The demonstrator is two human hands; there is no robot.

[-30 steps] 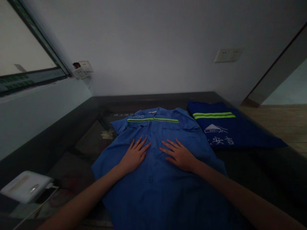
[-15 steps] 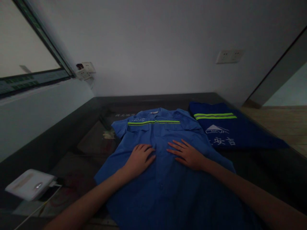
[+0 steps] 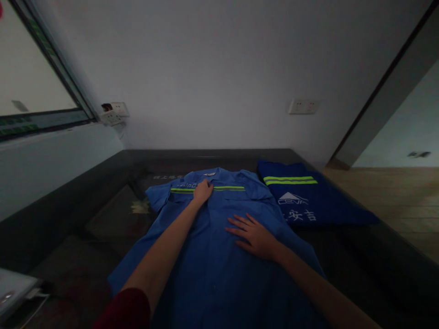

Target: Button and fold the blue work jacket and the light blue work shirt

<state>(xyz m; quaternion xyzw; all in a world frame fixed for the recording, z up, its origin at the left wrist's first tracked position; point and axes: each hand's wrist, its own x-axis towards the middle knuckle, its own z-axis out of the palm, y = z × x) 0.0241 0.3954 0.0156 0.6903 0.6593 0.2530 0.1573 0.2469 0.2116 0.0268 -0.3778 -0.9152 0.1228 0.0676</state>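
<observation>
A blue short-sleeved work shirt (image 3: 222, 256) lies spread front up on the dark table, collar at the far end, with a yellow-green stripe across its chest. My left hand (image 3: 203, 191) is closed on the front placket at stripe height, just below the collar; its fingertips are partly hidden. Flat on the shirt's right chest, below the pocket flap, rests my right hand (image 3: 254, 235), fingers spread and holding nothing.
Right of the shirt, a folded dark blue garment (image 3: 286, 214) with a bright stripe and white lettering lies on the table (image 3: 164, 157). A white device (image 3: 13, 290) with a cable sits at the near left. A wall stands behind the table.
My left hand has moved forward up the shirt and gone from spread flat to closed near the collar. The right hand stays flat on the chest. The view has shifted slightly.
</observation>
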